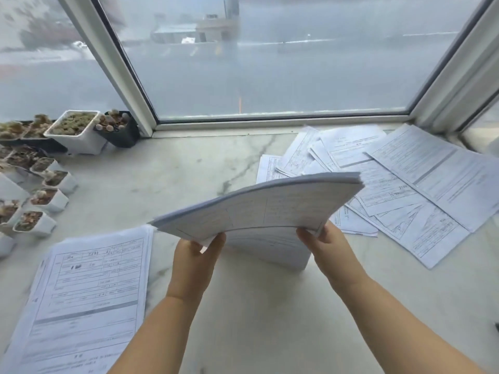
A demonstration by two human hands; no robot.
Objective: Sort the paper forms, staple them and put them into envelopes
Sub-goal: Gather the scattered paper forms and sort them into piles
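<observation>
A thick stack of paper forms (270, 206) is lifted above the marble sill, bowed upward in the middle. My left hand (195, 256) grips its near left edge, thumb on top. My right hand (328, 247) grips its near right corner. Under the lifted stack another pile of forms (272, 247) lies on the sill. A neat pile of printed forms (89, 298) lies at the near left. Several loose forms (405, 182) are spread out at the right, overlapping one another.
Small white and black pots of succulents (73, 130) crowd the left side of the marble sill (175, 179). The window frame (270, 122) runs along the back. A small dark object (496, 326) shows at the right edge.
</observation>
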